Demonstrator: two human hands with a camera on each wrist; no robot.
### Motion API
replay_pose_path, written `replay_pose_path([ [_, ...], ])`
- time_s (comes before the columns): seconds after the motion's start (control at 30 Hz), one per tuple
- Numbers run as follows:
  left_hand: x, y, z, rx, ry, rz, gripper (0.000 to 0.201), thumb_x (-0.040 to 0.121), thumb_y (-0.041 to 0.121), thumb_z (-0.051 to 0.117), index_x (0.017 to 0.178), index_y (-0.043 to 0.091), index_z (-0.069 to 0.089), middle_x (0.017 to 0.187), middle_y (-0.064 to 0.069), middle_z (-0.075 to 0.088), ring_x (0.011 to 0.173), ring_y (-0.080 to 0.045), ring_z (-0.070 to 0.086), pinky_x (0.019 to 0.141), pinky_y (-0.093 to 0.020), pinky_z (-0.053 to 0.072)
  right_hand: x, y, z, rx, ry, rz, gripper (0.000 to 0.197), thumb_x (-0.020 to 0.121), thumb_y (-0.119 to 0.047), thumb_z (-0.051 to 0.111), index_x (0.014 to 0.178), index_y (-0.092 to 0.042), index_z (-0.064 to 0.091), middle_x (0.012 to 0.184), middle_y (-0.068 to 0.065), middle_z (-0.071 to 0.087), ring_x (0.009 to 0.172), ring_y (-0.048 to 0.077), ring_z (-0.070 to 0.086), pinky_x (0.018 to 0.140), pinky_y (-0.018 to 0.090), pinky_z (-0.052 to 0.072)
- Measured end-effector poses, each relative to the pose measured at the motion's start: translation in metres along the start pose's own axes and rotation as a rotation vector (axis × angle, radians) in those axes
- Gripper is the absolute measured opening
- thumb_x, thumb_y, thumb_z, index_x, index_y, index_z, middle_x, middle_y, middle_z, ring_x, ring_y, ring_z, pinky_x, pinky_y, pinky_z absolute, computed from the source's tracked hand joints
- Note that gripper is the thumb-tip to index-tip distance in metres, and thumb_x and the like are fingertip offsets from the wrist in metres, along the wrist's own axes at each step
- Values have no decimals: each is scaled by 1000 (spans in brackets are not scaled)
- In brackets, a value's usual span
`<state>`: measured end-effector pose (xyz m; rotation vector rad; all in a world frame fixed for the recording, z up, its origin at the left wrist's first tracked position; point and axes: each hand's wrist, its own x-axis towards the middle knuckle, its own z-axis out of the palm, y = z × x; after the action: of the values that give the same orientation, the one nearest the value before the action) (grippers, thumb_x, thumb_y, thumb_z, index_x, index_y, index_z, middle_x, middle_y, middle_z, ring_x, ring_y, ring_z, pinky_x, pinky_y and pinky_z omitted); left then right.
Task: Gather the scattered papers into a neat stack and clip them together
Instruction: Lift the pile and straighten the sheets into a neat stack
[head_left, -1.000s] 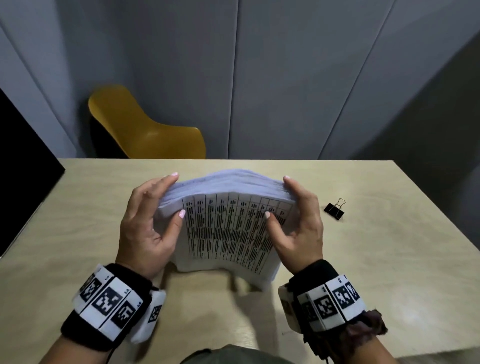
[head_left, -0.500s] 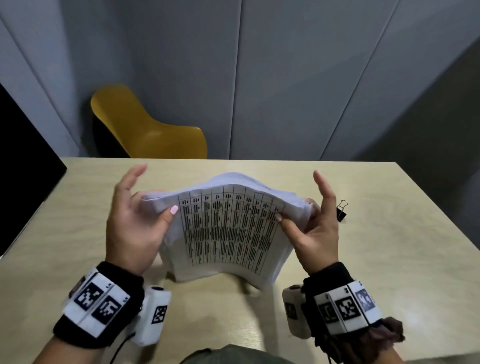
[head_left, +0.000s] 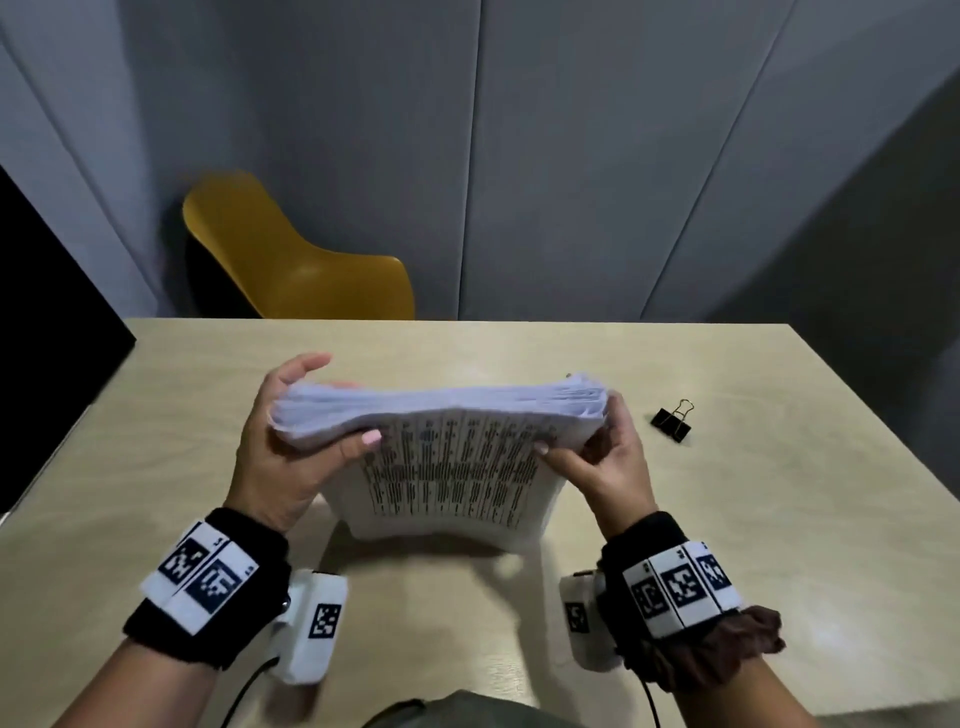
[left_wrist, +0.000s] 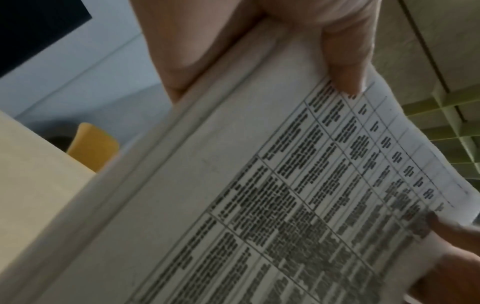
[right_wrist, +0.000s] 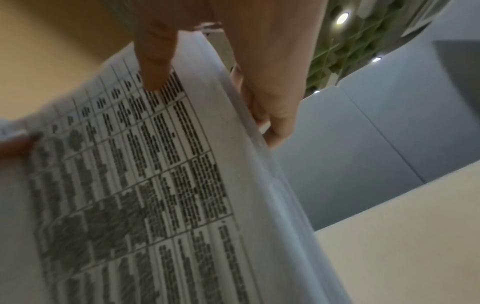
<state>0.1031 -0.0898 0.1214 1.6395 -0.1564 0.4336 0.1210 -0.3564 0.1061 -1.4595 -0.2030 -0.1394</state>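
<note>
A thick stack of white papers (head_left: 447, 457) with a printed table on its near face stands on its lower edge on the table, tilted toward me. My left hand (head_left: 291, 441) grips its left side, thumb on the printed face, fingers behind. My right hand (head_left: 608, 457) grips the right side the same way. The left wrist view shows the stack (left_wrist: 259, 195) with my left thumb on the printed sheet. In the right wrist view the stack (right_wrist: 145, 174) has my right thumb on it. A black binder clip (head_left: 674, 422) lies on the table right of the stack, untouched.
The light wooden table (head_left: 727, 545) has its far edge beyond the stack and its right edge near the clip. A yellow chair (head_left: 296, 265) stands behind the table at the left, against grey wall panels. A black panel (head_left: 47, 338) sits at the left.
Half a second ago both hands had fingers lifted off and the stack bulged upward. Now the fingers have closed behind the stack and its top edge lies flatter.
</note>
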Motion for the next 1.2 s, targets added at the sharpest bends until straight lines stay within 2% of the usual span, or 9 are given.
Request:
replay_pose_path([
  [0.1, -2, 1, 3, -34, 1, -5, 88, 43, 57, 84, 118, 39, 43, 103, -5, 66, 98, -14, 64, 87, -23, 52, 1, -3, 8, -42, -22, -18, 72, 57, 1, 76, 118, -24, 47, 103, -6, 57, 88, -4, 60, 74, 13, 50],
  [0.23, -2, -6, 0, -65, 92, -43, 97, 42, 44, 88, 124, 34, 36, 102, 2, 67, 94, -3, 64, 84, -16, 52, 1, -3, 8, -24, 21, -22, 68, 62, 3, 78, 116, -25, 49, 100, -7, 57, 84, -4, 59, 73, 13, 49],
  [0.43, -3, -4, 16, 26, 67, -31, 62, 71, -8, 69, 121, 13, 38, 87, 16, 66, 74, 13, 59, 69, -4, 46, 2, 2, 22, -87, 29, -16, 26, 72, -10, 65, 92, -26, 59, 81, -12, 69, 78, 5, 62, 72, 20, 53],
  [0.57, -7, -8, 15, 30, 36, -113, 57, 72, -9, 70, 121, 12, 47, 108, 4, 57, 84, 16, 59, 74, -2, 46, -1, 5, 19, -57, 49, 49, 34, 73, 5, 71, 91, -21, 59, 85, -3, 67, 74, 0, 66, 65, 16, 53],
  [0.77, -17, -3, 33, 88, 114, -102, 37, 79, -7, 64, 109, 10, 52, 90, 15, 62, 77, 19, 58, 68, 1, 42, -6, 14, 27, -64, 122, 47, 23, 74, -5, 73, 91, -16, 61, 86, 3, 68, 80, 15, 66, 67, 22, 53],
  [0.9, -17, 0, 36, 107, 174, -155, 20, 86, 2, 60, 83, 22, 58, 62, 16, 67, 63, 16, 59, 58, -1, 43, -9, 13, 33, -119, 142, 15, 16, 77, -5, 66, 81, -21, 63, 72, -7, 69, 73, 11, 62, 64, 23, 53],
  [1.03, -14, 14, 37, -11, 200, -109, 25, 78, 21, 73, 94, 24, 54, 82, 14, 64, 71, 15, 60, 64, -2, 45, -7, -2, 31, -69, 142, -37, 32, 76, 1, 70, 89, -26, 58, 85, -3, 66, 75, 1, 64, 65, 19, 53],
  [1.13, -13, 19, 34, -48, 261, -57, 94, 50, 81, 62, 117, 18, 44, 91, 9, 55, 77, 5, 57, 70, -12, 45, -9, -14, 32, -19, 268, -116, 43, 65, -34, 74, 100, -25, 52, 91, -5, 63, 78, 0, 62, 69, 15, 50],
  [1.2, -10, 20, 34, -86, 321, -74, 103, 48, 90, 51, 122, 19, 40, 94, 3, 59, 88, -13, 58, 80, -26, 46, -3, -20, 36, 40, 384, -132, 47, 62, -52, 61, 100, -26, 53, 91, -6, 59, 78, -1, 58, 72, 16, 47],
])
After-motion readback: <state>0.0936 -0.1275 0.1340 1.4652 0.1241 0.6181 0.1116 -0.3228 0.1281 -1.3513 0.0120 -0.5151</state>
